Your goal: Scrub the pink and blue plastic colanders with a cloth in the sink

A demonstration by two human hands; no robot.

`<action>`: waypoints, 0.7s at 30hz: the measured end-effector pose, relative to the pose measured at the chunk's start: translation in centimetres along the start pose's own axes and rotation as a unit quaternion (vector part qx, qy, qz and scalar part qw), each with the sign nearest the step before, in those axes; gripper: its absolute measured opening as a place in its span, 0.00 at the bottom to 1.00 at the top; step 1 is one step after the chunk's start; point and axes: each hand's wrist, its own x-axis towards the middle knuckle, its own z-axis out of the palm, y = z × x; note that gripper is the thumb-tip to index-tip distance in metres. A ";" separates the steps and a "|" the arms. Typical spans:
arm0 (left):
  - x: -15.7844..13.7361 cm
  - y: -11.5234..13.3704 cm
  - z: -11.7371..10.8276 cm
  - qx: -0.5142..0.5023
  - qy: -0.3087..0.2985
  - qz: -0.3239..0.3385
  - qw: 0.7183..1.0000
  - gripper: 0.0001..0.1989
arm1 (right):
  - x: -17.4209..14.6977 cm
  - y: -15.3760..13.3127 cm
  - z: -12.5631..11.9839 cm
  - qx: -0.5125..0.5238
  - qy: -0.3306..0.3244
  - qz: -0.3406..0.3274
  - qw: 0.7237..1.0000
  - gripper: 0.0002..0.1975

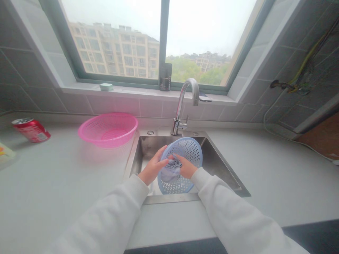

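Note:
A light blue plastic basket (pixel 194 151) with a pierced wall is tilted on its side over the sink (pixel 218 165), its inside facing me. My left hand (pixel 154 166) grips the basket's left rim, with the thumb inside and the other fingers behind the wall. Inside the basket my right hand (pixel 187 166) is closed on a bunched grey-white cloth (pixel 171 173), which it presses against the inner wall. The cloth hangs below my fingers. Part of my right fingertips is hidden in its folds.
A chrome faucet (pixel 182 102) rises behind the sink. On the left counter stand a pink basket (pixel 108 130) and a red can (pixel 31 129) lying tilted. The window sill holds a pale green soap-like block (pixel 106 86), a dark upright box (pixel 166 77) and a phone (pixel 205 97).

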 end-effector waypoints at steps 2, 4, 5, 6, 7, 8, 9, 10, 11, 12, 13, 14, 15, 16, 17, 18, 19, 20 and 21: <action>-0.2 0.2 0.0 0.010 0.001 -0.003 1.000 0.44 | -0.1 0.1 0.1 -0.005 -0.011 0.001 1.000 0.16; -0.4 0.4 0.1 0.014 0.002 -0.006 1.000 0.43 | -0.2 0.3 0.2 -0.014 -0.015 0.006 1.000 0.17; -0.5 0.5 0.1 0.013 0.002 -0.008 1.000 0.43 | -0.2 0.3 0.3 -0.019 -0.017 0.007 1.000 0.17; -0.5 0.5 0.1 0.012 0.002 -0.010 1.000 0.43 | -0.1 0.3 0.3 -0.025 -0.017 0.007 1.000 0.16; -0.6 0.6 0.1 0.011 0.003 -0.013 1.000 0.43 | -0.1 0.4 0.4 -0.032 -0.017 0.005 0.999 0.16; -0.6 0.6 0.1 0.010 0.004 -0.015 1.000 0.43 | 0.0 0.4 0.4 -0.040 -0.017 0.002 0.999 0.16; -0.6 0.6 0.0 0.009 0.008 -0.017 1.000 0.44 | 0.2 0.4 0.5 -0.046 -0.020 -0.002 0.999 0.15; -0.6 0.6 0.0 0.009 0.015 -0.017 1.000 0.44 | 0.4 0.5 0.5 -0.052 -0.028 -0.008 0.998 0.15; -0.7 0.6 -0.1 0.008 0.023 -0.017 1.000 0.45 | 0.6 0.5 0.4 -0.056 -0.039 -0.014 0.998 0.16; -0.7 0.7 -0.1 0.007 0.032 -0.018 0.999 0.45 | 0.8 0.6 0.4 -0.060 -0.052 -0.021 0.997 0.16; -0.8 0.7 -0.1 0.006 0.040 -0.018 0.999 0.46 | 1.1 0.7 0.4 -0.063 -0.066 -0.029 0.995 0.17; -0.8 0.7 -0.2 0.005 0.047 -0.018 0.999 0.47 | 1.3 0.8 0.3 -0.065 -0.078 -0.035 0.994 0.18; -0.8 0.7 -0.2 0.004 0.050 -0.019 0.999 0.47 | 1.5 0.9 0.3 -0.067 -0.083 -0.039 0.994 0.18; -0.8 0.8 -0.2 0.003 0.053 -0.019 0.998 0.47 | 1.6 0.9 0.3 -0.070 -0.084 -0.040 0.993 0.18; -0.8 0.7 -0.2 0.002 0.057 -0.020 0.998 0.47 | 1.7 0.9 0.2 -0.072 -0.082 -0.039 0.993 0.18; -0.8 0.7 -0.2 0.001 0.061 -0.021 0.998 0.48 | 1.7 0.8 0.2 -0.071 -0.079 -0.037 0.994 0.18; -0.8 0.7 -0.1 0.000 0.065 -0.024 0.998 0.48 | 1.7 0.7 0.3 -0.067 -0.078 -0.035 0.994 0.18; -0.8 0.7 -0.1 -0.001 0.069 -0.027 0.997 0.49 | 1.6 0.5 0.3 -0.061 -0.080 -0.035 0.994 0.19; -0.8 0.6 -0.1 -0.001 0.072 -0.031 0.997 0.49 | 1.6 0.3 0.3 -0.053 -0.084 -0.034 0.995 0.19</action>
